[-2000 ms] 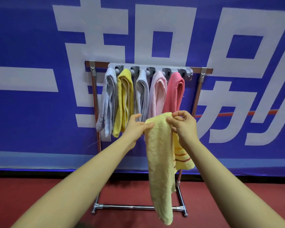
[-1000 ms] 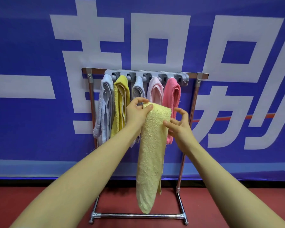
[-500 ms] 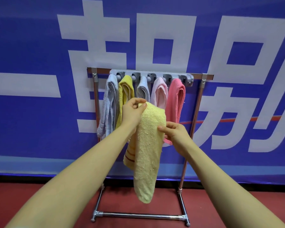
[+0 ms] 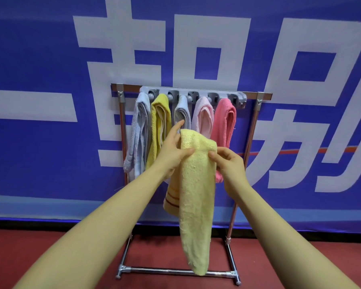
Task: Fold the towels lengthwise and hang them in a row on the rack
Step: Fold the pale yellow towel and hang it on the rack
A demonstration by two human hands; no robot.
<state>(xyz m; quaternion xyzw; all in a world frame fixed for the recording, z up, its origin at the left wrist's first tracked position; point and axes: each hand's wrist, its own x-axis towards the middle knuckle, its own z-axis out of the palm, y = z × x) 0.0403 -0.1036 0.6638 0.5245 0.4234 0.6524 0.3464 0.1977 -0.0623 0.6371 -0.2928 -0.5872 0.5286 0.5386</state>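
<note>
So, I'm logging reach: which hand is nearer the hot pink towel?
Right. The right hand overlaps the hot pink towel's lower end; the left hand is across the pale yellow towel.

Cropped white characters on blue banner point(image 4: 50, 49)

rightmost hook point(image 4: 237, 100) free, pink towel point(image 4: 224, 122) beside

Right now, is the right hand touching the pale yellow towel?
Touching. Head view shows the right hand pinching the pale yellow towel at its right edge.
</note>
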